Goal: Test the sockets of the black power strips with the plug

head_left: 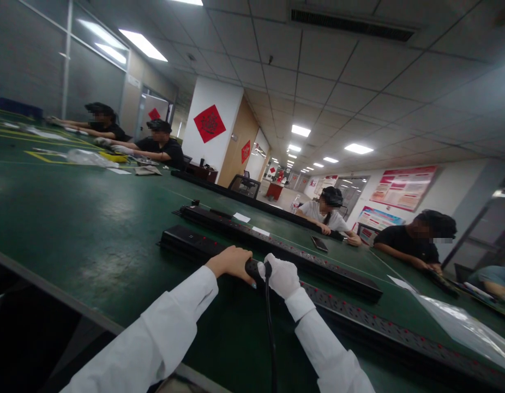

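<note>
A long black power strip [371,322] with red-marked sockets lies slanting across the table in front of me. My left hand [231,264], bare, grips the strip from above, its thumb on the near side and its other fingers mostly hidden. Just to the right, my right hand [282,276] in a white glove is closed around a black plug [269,269] held at the strip's top face. From the plug a black cord [271,333] hangs down towards me. Whether the plug's pins sit in a socket is hidden.
Behind lies a second black power strip [318,264], with white paper slips [241,217] and a phone [319,243] near it. A third dark strip [220,188] runs along the far edge of the green table [92,229]. Clear plastic bags [461,322] lie right. Several people sit around.
</note>
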`<state>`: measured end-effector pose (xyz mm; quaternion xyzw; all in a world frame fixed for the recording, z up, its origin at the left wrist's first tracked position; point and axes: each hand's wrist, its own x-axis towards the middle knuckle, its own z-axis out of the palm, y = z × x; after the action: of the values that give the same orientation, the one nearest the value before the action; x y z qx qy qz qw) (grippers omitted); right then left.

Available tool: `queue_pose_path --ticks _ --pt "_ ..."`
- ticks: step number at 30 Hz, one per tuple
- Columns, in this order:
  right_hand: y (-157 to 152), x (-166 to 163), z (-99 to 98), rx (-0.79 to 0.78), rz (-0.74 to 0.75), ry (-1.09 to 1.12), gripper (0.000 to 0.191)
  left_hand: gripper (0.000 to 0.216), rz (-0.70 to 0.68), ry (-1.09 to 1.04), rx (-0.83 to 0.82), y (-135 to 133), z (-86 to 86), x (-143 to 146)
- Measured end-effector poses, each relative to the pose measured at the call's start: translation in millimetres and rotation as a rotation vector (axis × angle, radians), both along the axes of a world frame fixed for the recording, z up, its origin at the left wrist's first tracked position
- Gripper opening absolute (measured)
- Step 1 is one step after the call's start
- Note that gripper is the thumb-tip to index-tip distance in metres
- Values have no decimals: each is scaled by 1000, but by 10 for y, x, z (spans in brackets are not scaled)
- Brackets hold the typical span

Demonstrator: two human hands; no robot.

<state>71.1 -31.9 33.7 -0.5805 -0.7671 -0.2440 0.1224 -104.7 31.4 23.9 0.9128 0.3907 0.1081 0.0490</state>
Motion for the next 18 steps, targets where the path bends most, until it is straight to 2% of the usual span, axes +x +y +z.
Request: queue_pose_path --ticks 6,18 --pt "34 7 -14 4 4 -28 32 71 9 -5 -37 -4 14 4" --pt "94 33 -20 -20 4 -24 30 74 -1 22 23 14 -10 9"
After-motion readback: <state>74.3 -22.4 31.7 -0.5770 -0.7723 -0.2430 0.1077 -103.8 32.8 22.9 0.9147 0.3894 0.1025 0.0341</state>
